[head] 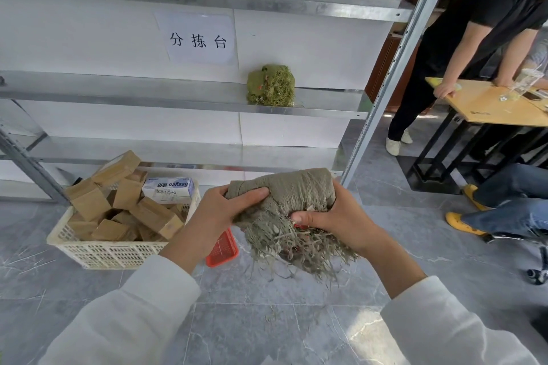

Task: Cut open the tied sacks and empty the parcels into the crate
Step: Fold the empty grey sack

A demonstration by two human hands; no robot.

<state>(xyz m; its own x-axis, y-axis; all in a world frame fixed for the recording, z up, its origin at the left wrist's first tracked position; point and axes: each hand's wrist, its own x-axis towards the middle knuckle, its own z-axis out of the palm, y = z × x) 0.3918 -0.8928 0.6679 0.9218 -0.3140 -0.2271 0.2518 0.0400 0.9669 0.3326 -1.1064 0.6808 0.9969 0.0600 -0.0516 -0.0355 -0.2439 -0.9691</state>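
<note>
Both hands hold a crumpled grey-green woven sack (292, 195) in mid-air above the tiled floor, its frayed open end hanging down. My left hand (221, 210) grips the sack's left side with the thumb across the top. My right hand (335, 218) grips its right side, thumb pressed into the fabric. A cream plastic crate (98, 252) stands on the floor to the left, piled with several brown cardboard parcels (154, 216) and a white box (169, 188). A second, greener bundled sack (271, 86) sits on the metal shelf (178, 101).
A small red basket (224, 249) lies on the floor between the crate and the sack, partly hidden by my left wrist. A shelf upright (382, 92) slants at right. Beyond it, a person in black leans on a wooden table (486, 104); a seated person's legs reach in.
</note>
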